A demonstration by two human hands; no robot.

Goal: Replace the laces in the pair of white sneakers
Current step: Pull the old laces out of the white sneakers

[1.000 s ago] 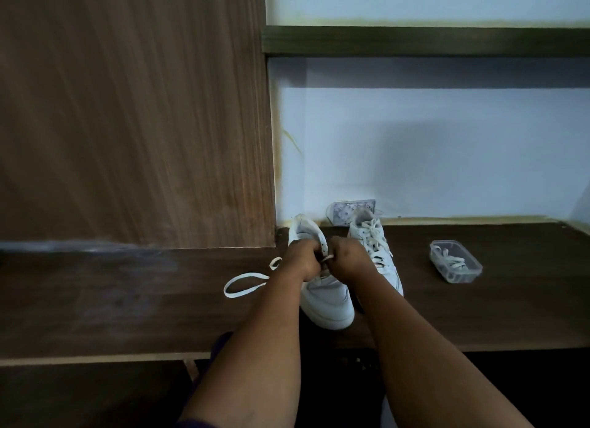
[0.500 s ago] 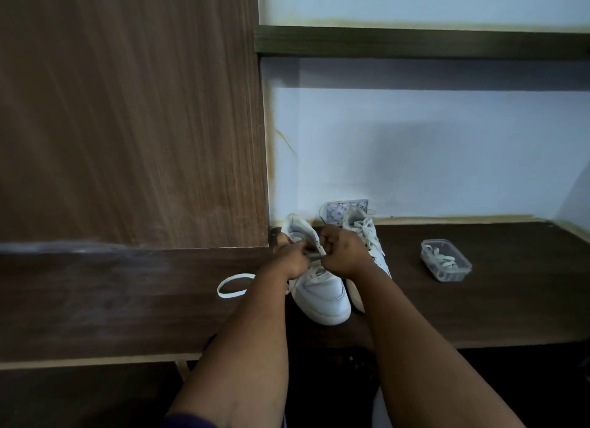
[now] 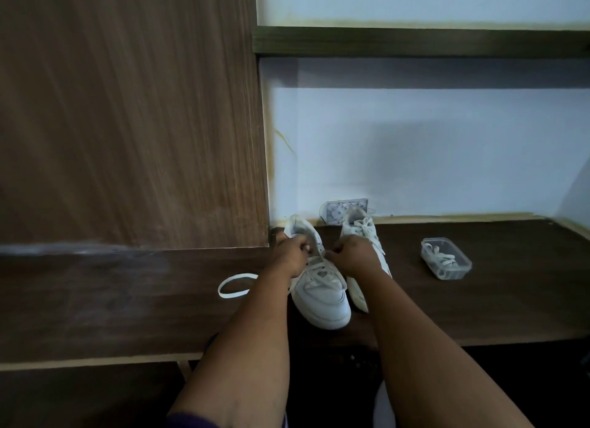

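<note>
Two white sneakers stand on a dark wooden shelf (image 3: pixel 479 306). The near sneaker (image 3: pixel 322 296) points its toe toward me and has lace across its lower eyelets. My left hand (image 3: pixel 292 255) pinches a lace at its left upper eyelets. My right hand (image 3: pixel 349 255) pinches the lace at the right side, partly hiding the far sneaker (image 3: pixel 360 226), which is laced. A loose white lace loop (image 3: pixel 234 285) lies on the shelf left of my left wrist.
A small clear plastic box (image 3: pixel 447 263) holding white laces sits on the shelf to the right. A tall wooden panel (image 3: pixel 127 114) rises at the left, and a wall shelf (image 3: pixel 415 41) runs above. A small patterned card (image 3: pixel 338 210) leans on the wall behind the sneakers.
My hands have moved apart slightly at the top of the near sneaker, showing more of the lace between them. The loose lace loop lies in much the same spot.
</note>
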